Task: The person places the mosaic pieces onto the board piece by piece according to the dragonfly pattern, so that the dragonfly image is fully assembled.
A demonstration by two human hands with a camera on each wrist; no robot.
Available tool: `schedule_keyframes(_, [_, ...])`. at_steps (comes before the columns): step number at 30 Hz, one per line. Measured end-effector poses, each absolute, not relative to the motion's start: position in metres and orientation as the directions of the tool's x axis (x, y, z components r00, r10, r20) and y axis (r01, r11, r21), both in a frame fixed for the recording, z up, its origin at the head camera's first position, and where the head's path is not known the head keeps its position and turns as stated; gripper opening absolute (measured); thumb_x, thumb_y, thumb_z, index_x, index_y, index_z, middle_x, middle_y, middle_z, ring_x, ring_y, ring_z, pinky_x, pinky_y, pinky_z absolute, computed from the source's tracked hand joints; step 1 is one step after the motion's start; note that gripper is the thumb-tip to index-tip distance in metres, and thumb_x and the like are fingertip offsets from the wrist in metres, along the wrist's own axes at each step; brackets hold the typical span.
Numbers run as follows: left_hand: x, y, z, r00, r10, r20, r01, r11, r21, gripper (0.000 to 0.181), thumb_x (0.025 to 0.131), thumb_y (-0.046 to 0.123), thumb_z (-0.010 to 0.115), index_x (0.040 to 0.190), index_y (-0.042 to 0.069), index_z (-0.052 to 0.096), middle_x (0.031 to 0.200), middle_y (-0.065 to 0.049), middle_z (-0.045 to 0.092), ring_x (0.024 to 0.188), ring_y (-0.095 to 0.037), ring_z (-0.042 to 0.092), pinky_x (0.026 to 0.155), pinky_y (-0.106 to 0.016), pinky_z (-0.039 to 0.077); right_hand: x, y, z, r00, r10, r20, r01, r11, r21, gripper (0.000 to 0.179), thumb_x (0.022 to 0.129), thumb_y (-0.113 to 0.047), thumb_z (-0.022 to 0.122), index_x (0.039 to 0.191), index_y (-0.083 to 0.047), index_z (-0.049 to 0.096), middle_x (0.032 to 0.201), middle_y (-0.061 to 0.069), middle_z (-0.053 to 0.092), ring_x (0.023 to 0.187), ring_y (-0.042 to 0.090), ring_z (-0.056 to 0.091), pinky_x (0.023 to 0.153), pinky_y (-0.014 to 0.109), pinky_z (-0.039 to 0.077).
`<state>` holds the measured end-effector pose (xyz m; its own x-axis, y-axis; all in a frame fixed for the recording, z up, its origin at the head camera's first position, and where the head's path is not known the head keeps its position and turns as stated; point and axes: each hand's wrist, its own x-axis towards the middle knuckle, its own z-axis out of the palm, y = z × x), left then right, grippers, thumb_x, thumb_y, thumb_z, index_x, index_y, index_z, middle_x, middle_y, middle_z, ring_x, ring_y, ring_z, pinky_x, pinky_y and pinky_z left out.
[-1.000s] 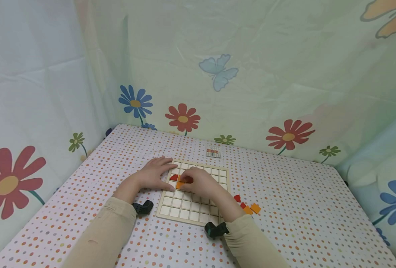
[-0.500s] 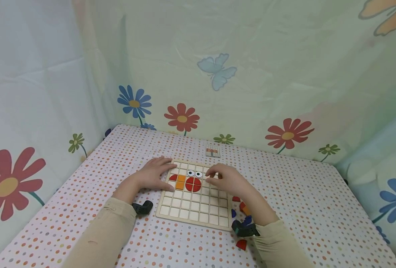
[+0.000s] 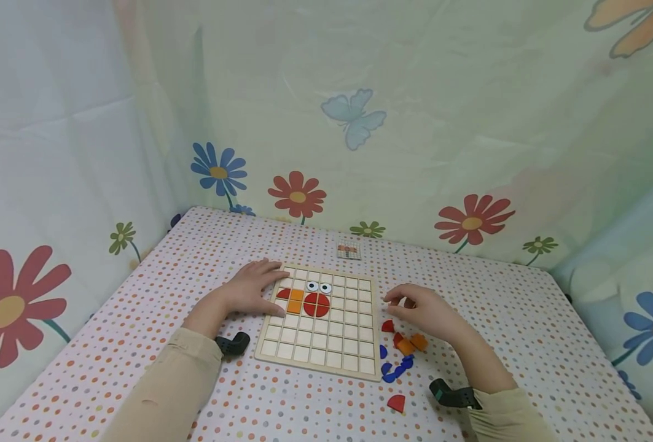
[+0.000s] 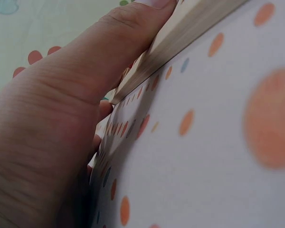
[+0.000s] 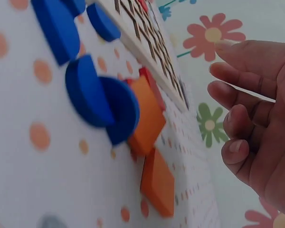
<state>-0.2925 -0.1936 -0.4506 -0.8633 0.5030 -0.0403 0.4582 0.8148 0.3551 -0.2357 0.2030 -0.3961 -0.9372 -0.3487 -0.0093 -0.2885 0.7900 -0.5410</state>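
Observation:
My left hand (image 3: pixel 251 288) rests at the left edge of a wooden grid board (image 3: pixel 326 344), fingers spread. In the left wrist view its thumb (image 4: pixel 128 33) lies over the board's rim. On the board sit a red circle (image 3: pixel 317 305) made of quarter pieces, two eye pieces (image 3: pixel 318 286), an orange block (image 3: pixel 294 302) and a red quarter piece (image 3: pixel 284 294). To the right of the board hovers my right hand (image 3: pixel 422 309), fingers loosely bent, holding nothing. Below it lie loose orange squares (image 5: pixel 157 183) and blue curved pieces (image 5: pixel 90 92).
A small pattern card (image 3: pixel 349 250) lies behind the board. One red quarter piece (image 3: pixel 396 403) is nearer the front, and another red piece (image 3: pixel 387 326) sits by the board's right edge. Flowered cloth (image 3: pixel 403 153) hangs behind the dotted table (image 3: pixel 503 344).
My right hand has moved from the orange block rightward off the board, uncovering the red circle, eye pieces and loose blue pieces. The left hand has stayed on the board's edge.

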Motion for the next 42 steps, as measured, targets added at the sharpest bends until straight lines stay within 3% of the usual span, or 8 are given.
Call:
schedule_keyframes(17, [-0.292, -0.193, -0.449, -0.863, 0.503, -0.038, 0.46, 0.815, 0.353, 0.096, 0.073, 0.077, 0.067, 0.153, 0.031, 0.038, 0.164, -0.001, 0.023, 0.155, -0.032, 0.011, 0.125, -0.054, 0.011, -0.238, 0.221, -0.417, -0.941, -0.309, -0.138, -0.16, 0.765, -0.624, 0.024, 0.091, -0.031, 0.071, 0.112, -0.019, 0.068, 0.097, 0.002, 0.062, 0.08, 0.019, 0.055, 0.065, 0.03, 0.051])
schedule_keyframes(30, [-0.291, -0.193, -0.449, -0.862, 0.506, -0.035, 0.462, 0.811, 0.36, 0.096, 0.074, 0.075, 0.068, 0.153, 0.03, 0.038, 0.165, -0.001, 0.022, 0.155, -0.032, 0.01, 0.125, -0.056, 0.01, -0.239, 0.221, -0.426, -0.918, -0.371, -0.136, -0.213, 0.755, -0.62, 0.022, 0.086, -0.029, 0.078, 0.105, -0.022, 0.069, 0.096, 0.003, 0.053, 0.083, 0.02, 0.044, 0.066, 0.033, 0.038])
schedule_keyframes(42, [-0.291, -0.194, -0.45, -0.862, 0.506, -0.03, 0.464, 0.811, 0.357, 0.096, 0.073, 0.076, 0.067, 0.152, 0.031, 0.038, 0.165, -0.001, 0.022, 0.155, -0.032, 0.01, 0.125, -0.056, 0.01, -0.241, 0.219, -0.43, -0.923, -0.369, -0.108, -0.239, 0.771, -0.59, 0.015, 0.087, -0.028, 0.076, 0.098, -0.023, 0.068, 0.094, 0.002, 0.053, 0.078, 0.019, 0.045, 0.062, 0.029, 0.039])
